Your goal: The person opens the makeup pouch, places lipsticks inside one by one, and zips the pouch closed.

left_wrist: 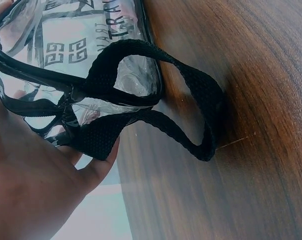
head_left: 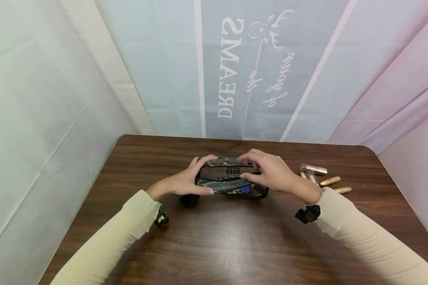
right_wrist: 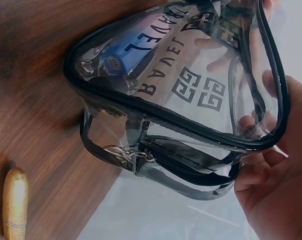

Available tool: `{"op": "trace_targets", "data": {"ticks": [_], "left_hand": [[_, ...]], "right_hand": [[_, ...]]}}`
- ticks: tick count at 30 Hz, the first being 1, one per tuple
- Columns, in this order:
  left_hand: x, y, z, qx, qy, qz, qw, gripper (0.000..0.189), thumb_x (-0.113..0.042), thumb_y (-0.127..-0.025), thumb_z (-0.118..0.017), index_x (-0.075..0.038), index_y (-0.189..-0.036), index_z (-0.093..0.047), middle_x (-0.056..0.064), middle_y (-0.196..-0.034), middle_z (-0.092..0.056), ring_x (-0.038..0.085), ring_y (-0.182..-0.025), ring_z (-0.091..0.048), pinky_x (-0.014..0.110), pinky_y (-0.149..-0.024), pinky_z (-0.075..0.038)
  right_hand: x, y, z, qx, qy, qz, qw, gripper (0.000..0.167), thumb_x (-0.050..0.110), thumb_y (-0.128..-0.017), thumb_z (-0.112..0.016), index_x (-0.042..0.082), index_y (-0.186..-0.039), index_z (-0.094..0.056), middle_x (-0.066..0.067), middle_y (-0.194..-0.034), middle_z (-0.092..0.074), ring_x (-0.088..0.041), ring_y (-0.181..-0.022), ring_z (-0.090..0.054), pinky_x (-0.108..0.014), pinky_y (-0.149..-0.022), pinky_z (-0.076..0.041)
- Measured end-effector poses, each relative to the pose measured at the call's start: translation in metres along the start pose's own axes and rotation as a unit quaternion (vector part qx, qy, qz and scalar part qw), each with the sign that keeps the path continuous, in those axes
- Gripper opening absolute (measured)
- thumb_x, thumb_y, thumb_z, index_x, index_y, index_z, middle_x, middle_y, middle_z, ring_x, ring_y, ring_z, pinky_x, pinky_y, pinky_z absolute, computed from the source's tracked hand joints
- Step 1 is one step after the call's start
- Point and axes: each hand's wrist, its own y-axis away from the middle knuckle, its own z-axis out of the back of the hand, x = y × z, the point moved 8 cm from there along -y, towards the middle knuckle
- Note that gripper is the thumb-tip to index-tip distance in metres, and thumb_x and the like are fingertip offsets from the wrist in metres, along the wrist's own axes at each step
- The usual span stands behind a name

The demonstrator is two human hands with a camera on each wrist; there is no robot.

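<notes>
A clear plastic travel pouch with black piping and dark printed lettering stands on the table between both hands. My left hand grips its left end, fingers along the far edge and thumb along the near one. A black strap loop sticks out from that end in the left wrist view. At the other end, my right hand holds the upper edge with bent fingers and thumb. The right wrist view shows the black zipper and, through the clear wall, a blue item inside.
Right of the pouch lie several small tubes: a clear-and-silver tube, a gold tube and others close by. The brown wooden table meets a pale blue printed cloth at the back. White cloth hangs on both sides.
</notes>
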Motion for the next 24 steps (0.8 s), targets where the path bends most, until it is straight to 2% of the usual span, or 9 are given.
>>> {"op": "trace_targets", "data": {"ticks": [8,14,17,22,24], "left_hand": [[0.000,-0.001,0.001,0.001,0.003,0.005,1.0000,0.096,-0.047,-0.087,-0.079,-0.044,-0.159,-0.016,0.008,-0.159,-0.016,0.029,-0.139,-0.032,0.063,-0.107,-0.034],[-0.004,-0.001,0.003,-0.002,0.001,0.001,1.0000,0.098,-0.045,-0.087,-0.080,-0.036,-0.161,-0.017,0.007,-0.160,-0.016,0.028,-0.143,-0.026,0.064,-0.108,-0.033],[-0.004,-0.001,0.003,0.001,0.002,0.002,1.0000,0.098,-0.045,-0.087,-0.080,-0.038,-0.161,-0.016,0.006,-0.162,-0.013,0.029,-0.148,-0.018,0.065,-0.109,-0.031],[-0.004,-0.003,0.003,0.005,0.007,0.006,0.9999,0.096,-0.045,-0.088,-0.079,-0.042,-0.160,-0.016,0.005,-0.164,-0.010,0.028,-0.153,-0.003,0.067,-0.110,-0.029],[-0.003,-0.004,0.002,0.008,0.008,0.007,0.9999,0.096,-0.045,-0.088,-0.079,-0.043,-0.160,-0.015,0.005,-0.163,-0.010,0.028,-0.153,-0.007,0.066,-0.110,-0.030]], "right_hand": [[-0.003,0.001,0.006,0.000,-0.045,0.015,0.9989,0.035,0.028,-0.097,-0.072,0.020,-0.131,-0.065,0.005,-0.102,-0.059,-0.007,-0.075,-0.047,-0.031,-0.065,-0.041],[-0.007,0.004,0.014,-0.009,-0.076,0.018,0.9969,0.033,0.023,-0.098,-0.072,0.018,-0.129,-0.066,0.008,-0.100,-0.057,-0.013,-0.074,-0.049,-0.031,-0.065,-0.040],[-0.010,0.006,0.018,-0.015,-0.077,0.018,0.9968,0.032,0.021,-0.097,-0.073,0.017,-0.128,-0.067,0.007,-0.102,-0.059,-0.015,-0.074,-0.050,-0.030,-0.064,-0.039],[-0.016,0.012,0.026,-0.032,-0.077,0.022,0.9963,0.030,0.016,-0.096,-0.073,0.013,-0.126,-0.068,0.007,-0.101,-0.061,-0.010,-0.068,-0.047,-0.027,-0.060,-0.040],[-0.020,0.015,0.029,-0.035,-0.076,0.023,0.9962,0.029,0.015,-0.097,-0.073,0.014,-0.126,-0.068,0.008,-0.100,-0.061,-0.007,-0.066,-0.046,-0.026,-0.059,-0.041]]}}
